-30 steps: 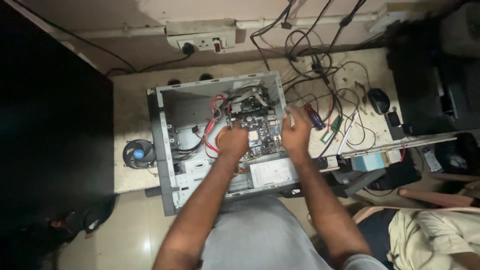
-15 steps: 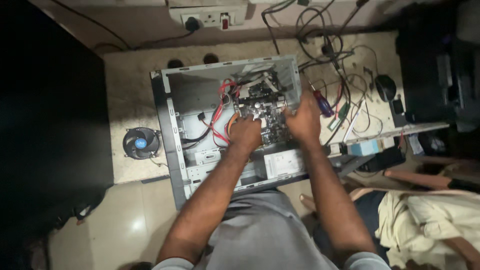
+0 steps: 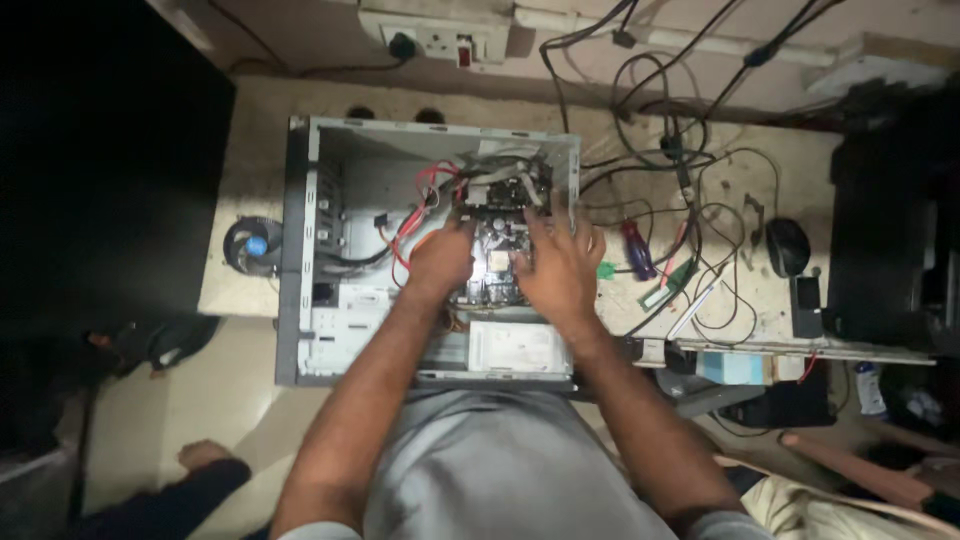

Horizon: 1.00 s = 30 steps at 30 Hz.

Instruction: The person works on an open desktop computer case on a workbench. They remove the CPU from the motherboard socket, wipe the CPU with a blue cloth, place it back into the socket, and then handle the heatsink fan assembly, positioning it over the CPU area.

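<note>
An open grey computer case lies on its side on the table. Inside it sits a motherboard with red and grey cables above it. My left hand rests on the board's left edge, fingers curled down onto it. My right hand lies on the board's right side with fingers spread toward the case wall. Whether either hand grips anything is hidden by the hands themselves. A grey power supply box sits below the board.
A round cooling fan lies left of the case. Right of it are tangled black cables, screwdrivers, a black mouse. A wall socket is at the back. Another person's foot shows lower left.
The view has shifted and come closer to the case. Both hands stay on the motherboard; my right hand has spread its fingers wider across the board's right side.
</note>
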### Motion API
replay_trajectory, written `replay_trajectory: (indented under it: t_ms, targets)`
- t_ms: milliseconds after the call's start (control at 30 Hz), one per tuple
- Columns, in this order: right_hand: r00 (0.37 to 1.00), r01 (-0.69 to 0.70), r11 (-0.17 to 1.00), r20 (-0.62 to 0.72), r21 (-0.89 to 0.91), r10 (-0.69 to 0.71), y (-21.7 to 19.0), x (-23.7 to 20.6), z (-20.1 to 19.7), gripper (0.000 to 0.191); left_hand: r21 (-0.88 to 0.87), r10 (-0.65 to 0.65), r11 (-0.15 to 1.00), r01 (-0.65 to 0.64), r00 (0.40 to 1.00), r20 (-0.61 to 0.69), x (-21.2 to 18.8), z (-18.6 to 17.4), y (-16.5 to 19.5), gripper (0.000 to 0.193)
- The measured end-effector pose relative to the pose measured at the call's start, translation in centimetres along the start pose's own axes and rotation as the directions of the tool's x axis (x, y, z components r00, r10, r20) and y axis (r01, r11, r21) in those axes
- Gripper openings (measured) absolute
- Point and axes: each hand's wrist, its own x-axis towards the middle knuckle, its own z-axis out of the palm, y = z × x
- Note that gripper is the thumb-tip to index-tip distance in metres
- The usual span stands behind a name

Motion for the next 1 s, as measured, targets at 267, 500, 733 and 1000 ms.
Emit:
replay_trajectory:
  t_ms: [267, 500, 733, 1000]
  targets:
    - [0.993, -0.105, 0.982, -0.042, 0.158, 0.113, 0.0, 0.6, 0.1, 0.079, 0.221, 0.077, 0.971, -0.095, 0.993, 0.085, 0.3, 1.3, -0.7, 0.034]
    - [0.991, -0.133, 0.991, -0.032, -0.032, 0.132, -1.6, 0.8, -0.7, 0.08, 0.223, 0.22, 0.95, -0.218, 0.975, 0.016, -0.4, 1.3, -0.4, 0.038]
    - [0.985, -0.171, 0.981, -0.022, -0.089, 0.17, -2.6, 1.3, -1.2, 0.074, 0.069, 0.104, 0.991, -0.116, 0.981, 0.166, 0.0, 0.2, -0.5, 0.036]
    - [0.994, -0.023, 0.975, -0.097, 0.219, 0.045, -0.2, 1.2, -0.6, 0.057, 0.093, 0.072, 0.992, -0.083, 0.99, 0.119, -0.1, -0.5, -0.2, 0.036]
